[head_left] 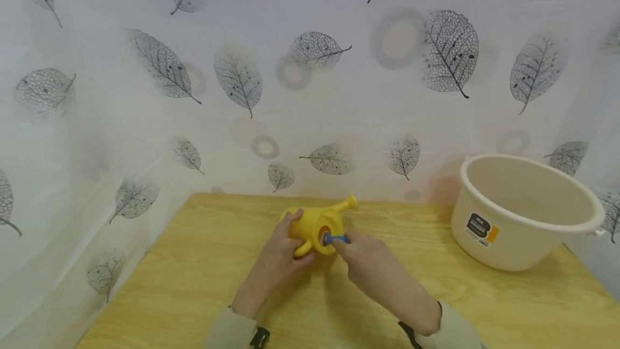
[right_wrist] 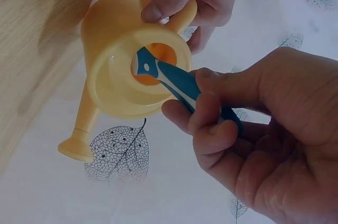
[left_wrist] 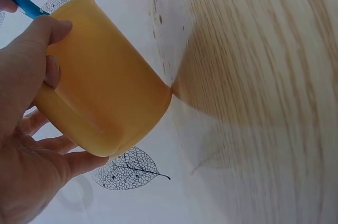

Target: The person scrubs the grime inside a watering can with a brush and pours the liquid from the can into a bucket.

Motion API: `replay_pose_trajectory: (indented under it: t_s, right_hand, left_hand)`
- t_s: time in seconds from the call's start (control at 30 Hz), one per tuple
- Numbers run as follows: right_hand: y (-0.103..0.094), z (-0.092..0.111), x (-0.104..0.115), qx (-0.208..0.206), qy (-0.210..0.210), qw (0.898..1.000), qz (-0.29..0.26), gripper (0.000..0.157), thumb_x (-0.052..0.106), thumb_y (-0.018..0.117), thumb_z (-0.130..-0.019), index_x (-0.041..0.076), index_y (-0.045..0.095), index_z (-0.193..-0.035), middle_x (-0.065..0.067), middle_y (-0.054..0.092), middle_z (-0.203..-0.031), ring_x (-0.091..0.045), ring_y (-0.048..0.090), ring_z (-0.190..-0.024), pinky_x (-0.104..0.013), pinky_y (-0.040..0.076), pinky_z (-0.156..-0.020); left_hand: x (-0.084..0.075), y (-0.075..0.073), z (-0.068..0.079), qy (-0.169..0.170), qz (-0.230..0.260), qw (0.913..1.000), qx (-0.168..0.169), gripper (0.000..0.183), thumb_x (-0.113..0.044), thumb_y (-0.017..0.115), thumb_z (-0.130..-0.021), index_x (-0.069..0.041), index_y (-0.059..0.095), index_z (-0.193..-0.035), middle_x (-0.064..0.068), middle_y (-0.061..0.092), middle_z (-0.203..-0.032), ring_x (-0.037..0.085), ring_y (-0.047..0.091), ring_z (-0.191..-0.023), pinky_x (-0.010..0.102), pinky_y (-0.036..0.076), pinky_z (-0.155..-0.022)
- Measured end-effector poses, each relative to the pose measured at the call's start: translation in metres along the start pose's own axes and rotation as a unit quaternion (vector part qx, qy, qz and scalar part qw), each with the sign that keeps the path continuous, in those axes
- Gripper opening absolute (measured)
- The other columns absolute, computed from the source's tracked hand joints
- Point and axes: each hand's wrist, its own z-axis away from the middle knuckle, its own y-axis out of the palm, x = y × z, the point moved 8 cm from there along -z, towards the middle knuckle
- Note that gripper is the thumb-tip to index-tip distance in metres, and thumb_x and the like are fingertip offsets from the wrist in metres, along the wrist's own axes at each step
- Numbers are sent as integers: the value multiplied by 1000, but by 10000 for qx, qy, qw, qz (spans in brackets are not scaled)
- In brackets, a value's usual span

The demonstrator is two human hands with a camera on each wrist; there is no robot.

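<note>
Looks like a staged recording booth, not a lived-in room. A white translucent plastic curtain printed with grey skeleton leaves (head_left: 310, 69) hangs along the back and wraps both sides, closing in the space. In front sits a light wood-grain laminate counter (head_left: 203, 284), pushed up against the curtain. Household props only: a cream round plastic wash basin with a black-and-orange label (head_left: 528, 211) stands on the right of the counter. No furniture or fixtures in view. Lighting is flat and even, diffused through the sheet.
</note>
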Motion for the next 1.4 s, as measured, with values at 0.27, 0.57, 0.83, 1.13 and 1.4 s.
replay_pose_trajectory:
  t_s: [0.27,0.57,0.83,1.13,1.4]
  right_hand:
    - [3,-1,-2,68,110,9999,36,37,-12,78,-68,8,70,-98,-6,62,-80,-14,51,-54,-19,42,-42]
    - [13,0,-2,-47,29,9999,147,35,-9,79,-71,9,72,-100,-6,62,-77,-14,51,-52,-21,42,-41]
    - [22,-2,-4,-262,-61,9993,245,29,-8,80,-72,9,66,-91,-1,52,-70,-10,46,-52,-18,39,-41]
    - [17,1,-2,-602,-272,9965,521,31,-7,84,-71,8,68,-93,-2,56,-74,-11,51,-57,-18,44,-44]
    - [12,8,3,-621,-284,9942,835,34,-3,87,-69,7,70,-96,-4,61,-83,-13,58,-63,-20,52,-48]
  left_hand:
    - [0,1,1,-35,13,10000,0,31,-27,85,-84,-9,69,-64,23,48,-153,43,45,-145,49,40,-121]
    - [0,1,1,0,98,10000,9,34,-25,85,-83,-9,66,-60,24,49,-152,43,45,-144,50,42,-120]
    - [-2,1,0,142,29,9999,-27,30,-23,85,-83,-8,68,-62,25,49,-150,43,47,-143,49,43,-119]
    - [-1,0,-1,140,-9,9999,-49,31,-25,85,-82,-11,66,-61,25,49,-150,42,47,-143,48,42,-120]
    - [-2,0,-1,153,-124,9998,-43,34,-24,84,-82,-11,64,-59,25,50,-150,42,47,-143,49,42,-120]
